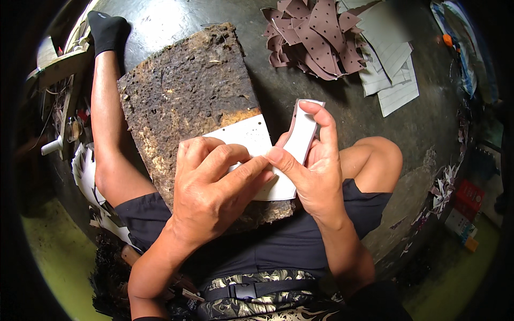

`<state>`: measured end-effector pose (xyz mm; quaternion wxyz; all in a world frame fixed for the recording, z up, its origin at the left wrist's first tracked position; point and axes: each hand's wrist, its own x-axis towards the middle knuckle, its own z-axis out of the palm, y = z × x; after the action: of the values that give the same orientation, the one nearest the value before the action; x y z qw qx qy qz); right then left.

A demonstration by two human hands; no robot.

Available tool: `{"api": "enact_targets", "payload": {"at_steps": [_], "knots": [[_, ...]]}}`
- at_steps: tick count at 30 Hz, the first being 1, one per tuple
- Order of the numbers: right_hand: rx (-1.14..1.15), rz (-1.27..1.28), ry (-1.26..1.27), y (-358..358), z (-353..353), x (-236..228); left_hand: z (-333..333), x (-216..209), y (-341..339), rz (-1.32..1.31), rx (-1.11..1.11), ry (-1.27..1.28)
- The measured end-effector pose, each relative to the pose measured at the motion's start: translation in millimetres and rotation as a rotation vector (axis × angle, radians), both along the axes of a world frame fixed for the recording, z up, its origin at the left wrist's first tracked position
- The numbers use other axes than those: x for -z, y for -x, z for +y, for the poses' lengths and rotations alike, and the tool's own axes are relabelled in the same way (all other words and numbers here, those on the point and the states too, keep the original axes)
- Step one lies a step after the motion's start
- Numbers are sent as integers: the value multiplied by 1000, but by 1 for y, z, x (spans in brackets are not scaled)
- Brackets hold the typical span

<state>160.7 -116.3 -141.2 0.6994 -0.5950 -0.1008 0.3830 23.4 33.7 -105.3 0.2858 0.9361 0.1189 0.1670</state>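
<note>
Seen from the head camera, you sit on a dark floor (369,125), your right hand (317,179) clamped on a narrow, curved white strip (301,131) with a mauve-brown edge, its thumb across the near end and a fingertip at the far end. Your left hand (206,184) is bent over a white sheet (243,136) marked with small dark dots, its index fingertip against or just beside your right thumb; whether its curled fingers grip anything, you cannot tell from this angle. The sheet lies on the near part of a rough, pitted board (187,91) between your legs. Beyond the strip, a heap of mauve-brown perforated pieces (316,40) sits on the floor, with pale lined papers (399,93) just to its right.
</note>
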Motion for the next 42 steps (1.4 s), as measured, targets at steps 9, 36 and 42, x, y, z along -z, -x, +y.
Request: {"api": "enact_targets", "payload": {"at_steps": [9, 36, 42], "knots": [[34, 206, -167, -6, -4, 12, -1, 5, -1, -48, -15, -6], [136, 311, -76, -3, -18, 44, -1, 9, -2, -62, -26, -8], [171, 309, -79, 1, -17, 47, -1, 10, -3, -55, -29, -20]]}}
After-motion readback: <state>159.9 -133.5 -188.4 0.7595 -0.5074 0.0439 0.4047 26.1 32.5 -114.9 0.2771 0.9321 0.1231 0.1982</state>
